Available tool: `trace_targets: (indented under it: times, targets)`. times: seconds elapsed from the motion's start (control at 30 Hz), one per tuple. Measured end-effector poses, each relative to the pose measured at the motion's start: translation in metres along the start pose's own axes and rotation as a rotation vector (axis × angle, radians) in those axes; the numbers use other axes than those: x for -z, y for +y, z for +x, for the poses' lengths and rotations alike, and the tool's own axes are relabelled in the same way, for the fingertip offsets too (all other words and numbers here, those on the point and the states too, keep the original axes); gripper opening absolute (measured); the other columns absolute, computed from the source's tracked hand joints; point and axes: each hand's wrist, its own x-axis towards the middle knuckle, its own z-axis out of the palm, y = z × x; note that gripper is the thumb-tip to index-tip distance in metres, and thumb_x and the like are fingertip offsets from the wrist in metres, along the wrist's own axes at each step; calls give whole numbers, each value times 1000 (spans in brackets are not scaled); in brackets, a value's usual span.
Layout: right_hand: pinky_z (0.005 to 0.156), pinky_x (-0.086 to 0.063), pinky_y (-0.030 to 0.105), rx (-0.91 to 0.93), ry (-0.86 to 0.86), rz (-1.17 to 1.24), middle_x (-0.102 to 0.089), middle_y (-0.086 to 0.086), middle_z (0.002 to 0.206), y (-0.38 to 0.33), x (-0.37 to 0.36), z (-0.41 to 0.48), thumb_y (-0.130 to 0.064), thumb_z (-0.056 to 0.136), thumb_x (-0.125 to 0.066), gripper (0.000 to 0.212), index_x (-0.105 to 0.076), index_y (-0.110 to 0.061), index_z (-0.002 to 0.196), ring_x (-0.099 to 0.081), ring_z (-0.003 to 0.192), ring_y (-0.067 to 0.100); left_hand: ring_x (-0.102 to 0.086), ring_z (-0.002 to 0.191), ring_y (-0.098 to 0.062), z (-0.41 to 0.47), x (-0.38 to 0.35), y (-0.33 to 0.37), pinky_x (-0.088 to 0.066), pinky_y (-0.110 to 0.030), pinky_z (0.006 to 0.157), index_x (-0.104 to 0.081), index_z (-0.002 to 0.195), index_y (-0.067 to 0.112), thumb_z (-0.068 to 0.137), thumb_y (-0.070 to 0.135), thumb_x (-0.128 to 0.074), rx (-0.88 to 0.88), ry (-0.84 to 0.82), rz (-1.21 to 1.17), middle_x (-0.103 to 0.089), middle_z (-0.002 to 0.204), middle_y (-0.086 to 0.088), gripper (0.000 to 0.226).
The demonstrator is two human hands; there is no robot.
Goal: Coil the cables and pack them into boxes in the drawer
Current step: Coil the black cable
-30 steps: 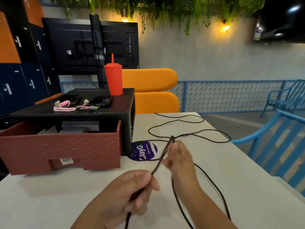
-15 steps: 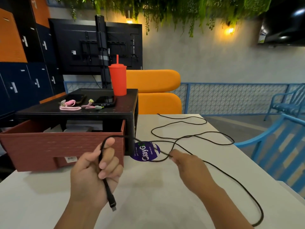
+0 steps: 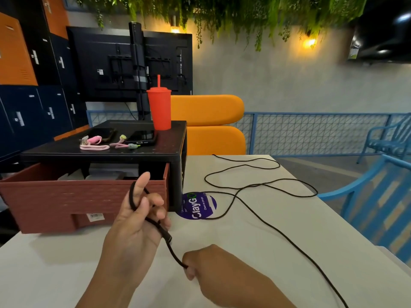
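Left hand (image 3: 135,221): raised over the table (image 3: 255,258), index finger straight up, other fingers curled round the black cable (image 3: 175,254). The cable makes 1 small upright loop on the thumb side of this hand. Its plug end sticks out below the curled fingers, pointing down and right.

Right hand (image 3: 213,270): low and near the camera, fingers curled, pinching the cable just beyond the plug. The short stretch between the 2 hands is taut and runs diagonally, upper left to lower right.

Rest of the cable: slack on the table to the right, its long run going from the near right edge up and left, then in 2 loose loops toward the far edge. 1 bend crosses a purple sticker (image 3: 198,205).

Left of the hands: red-brown drawer (image 3: 66,201) pulled out of a black unit (image 3: 175,152), white boxes (image 3: 106,174) inside. On top of the unit: pink cables (image 3: 94,145), 2 phones (image 3: 142,137), red tumbler (image 3: 159,107).
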Motion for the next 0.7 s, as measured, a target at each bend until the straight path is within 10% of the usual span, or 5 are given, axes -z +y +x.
trace_targets:
  times: [0.23, 0.4, 0.53, 0.7]
  targets:
    - [66, -39, 29, 47, -14, 115, -52, 7, 87, -14, 8, -14, -26, 94, -40, 24, -51, -8, 83, -49, 83, 25, -49, 55, -11, -5, -10, -10, -42, -33, 65, -66, 74, 31, 90, -13, -28, -95, 119, 261, -55, 62, -1, 60]
    - [61, -33, 31, 207, 278, -121, -56, 11, 84, -15, 18, -19, -38, 92, -43, 26, -53, -16, 83, -52, 80, 29, -50, 58, -5, -12, -9, -22, -40, -10, 57, -63, 69, 25, 77, -2, -46, -138, -18, 796, -57, 63, 1, 32]
    - [37, -33, 18, 244, 670, -358, -54, -9, 53, 6, 24, -18, -48, 83, -37, 36, -62, -28, 65, -53, 43, 12, -35, 41, -7, -17, -17, -25, -31, -15, 41, -62, 76, 9, 67, 14, -48, 250, -127, 581, -40, 48, -1, 18]
    - [47, -39, 13, 213, 830, -4, -55, -21, 60, 17, 34, -19, -64, 79, -39, 41, -56, -27, 83, -50, 57, 1, -14, 37, -8, -20, -28, -16, -15, -18, 45, -58, 55, 11, 72, 33, -58, 550, -245, 290, -22, 45, 1, 28]
